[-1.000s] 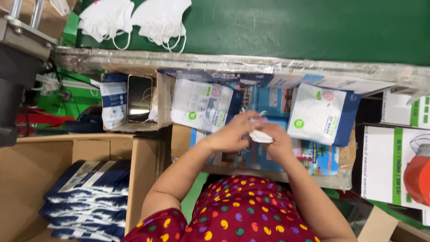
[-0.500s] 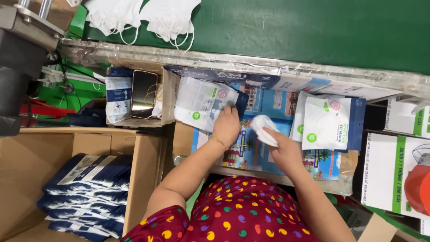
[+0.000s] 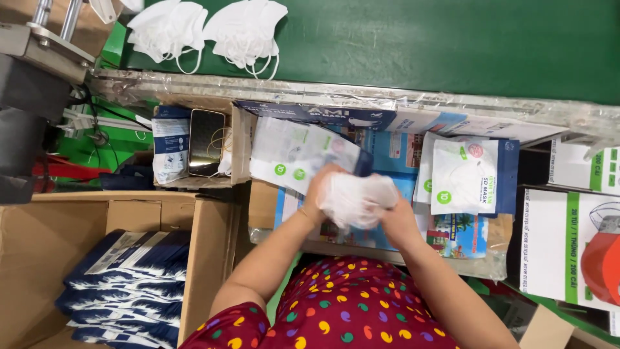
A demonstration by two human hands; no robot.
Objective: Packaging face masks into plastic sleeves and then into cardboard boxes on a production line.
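Hands (image 3: 355, 200) now together, masks (image 3: 356, 199) between

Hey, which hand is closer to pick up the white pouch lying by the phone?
Probably left. The left hand sits at the edge of that pouch, while the right hand is beyond the white masks both hold.

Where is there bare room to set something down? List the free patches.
Free: the green belt right of the two white mask piles. Crowded: the work surface under both hands, layered with pouches; the side box, stacked with dark packs.
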